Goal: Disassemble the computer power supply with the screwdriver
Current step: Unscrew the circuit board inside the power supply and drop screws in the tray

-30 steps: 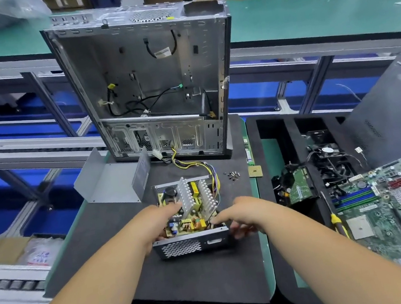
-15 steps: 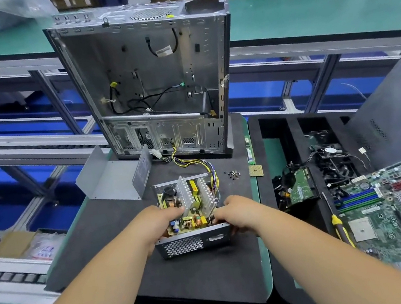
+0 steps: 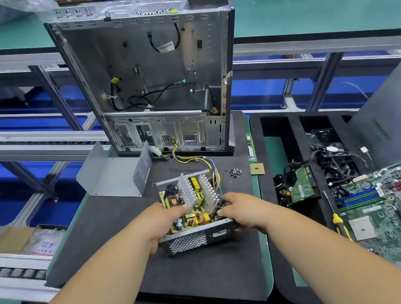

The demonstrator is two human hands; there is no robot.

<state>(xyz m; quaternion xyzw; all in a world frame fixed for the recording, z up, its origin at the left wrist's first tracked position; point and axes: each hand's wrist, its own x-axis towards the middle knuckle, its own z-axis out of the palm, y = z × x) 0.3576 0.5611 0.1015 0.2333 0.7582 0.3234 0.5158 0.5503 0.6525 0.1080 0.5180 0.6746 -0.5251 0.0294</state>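
The opened power supply (image 3: 197, 239) lies on the black mat (image 3: 201, 278), its yellow circuit board and two finned heat sinks exposed. My left hand (image 3: 160, 221) grips its left side, fingers reaching in over the board. My right hand (image 3: 243, 210) holds the right edge, fingertips curled into the casing by the wires. Its grey metal cover (image 3: 116, 173) lies detached to the back left. The screwdriver (image 3: 337, 219), with a yellow and black handle, rests in the tray on the right, untouched.
An empty computer case (image 3: 156, 80) stands upright behind the power supply, joined to it by yellow and black wires (image 3: 195, 158). Loose screws (image 3: 234, 172) and a CPU chip (image 3: 257, 169) lie on the mat. A motherboard (image 3: 400, 212), fan and drive fill the right tray.
My right hand has moved up from the front right corner onto the unit's right edge. The left hand has stayed on the left side.
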